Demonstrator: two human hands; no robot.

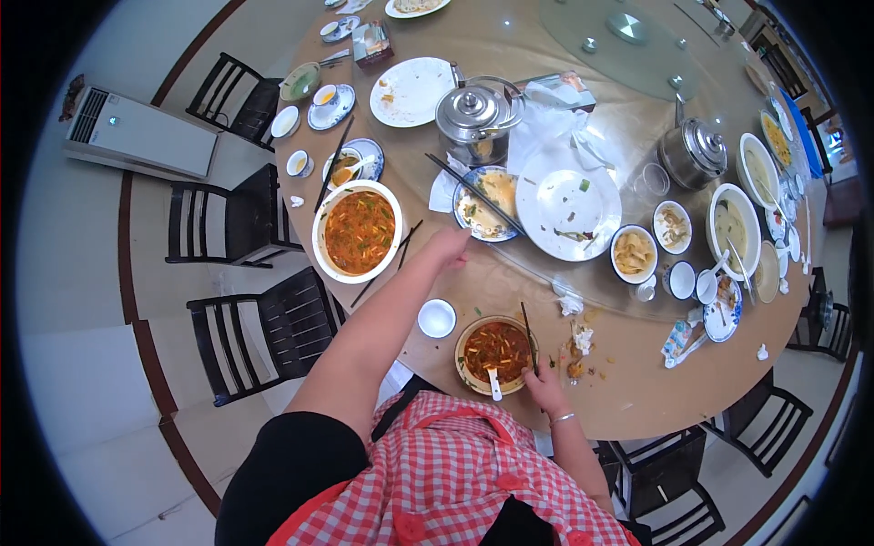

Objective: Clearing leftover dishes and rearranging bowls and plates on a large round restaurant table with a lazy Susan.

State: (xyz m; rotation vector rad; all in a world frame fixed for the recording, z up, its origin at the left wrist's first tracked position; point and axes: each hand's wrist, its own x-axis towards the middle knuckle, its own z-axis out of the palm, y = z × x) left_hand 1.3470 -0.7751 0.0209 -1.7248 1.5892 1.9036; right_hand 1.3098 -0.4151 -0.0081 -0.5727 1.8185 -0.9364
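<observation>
In the right hand point(547, 389), chopsticks point(527, 329) point forward-left.

Shiny metal kettle point(472, 111) beyond the left fingers point(458, 239), smooth glossy plate point(546, 196) to their right; crumpled matt paper point(581, 338) near the right fingers point(543, 374).

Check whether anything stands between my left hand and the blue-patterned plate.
Nothing visible does: your left hand is right at the near edge of the blue-patterned plate. Dark chopsticks lie across its top, not between.
</observation>
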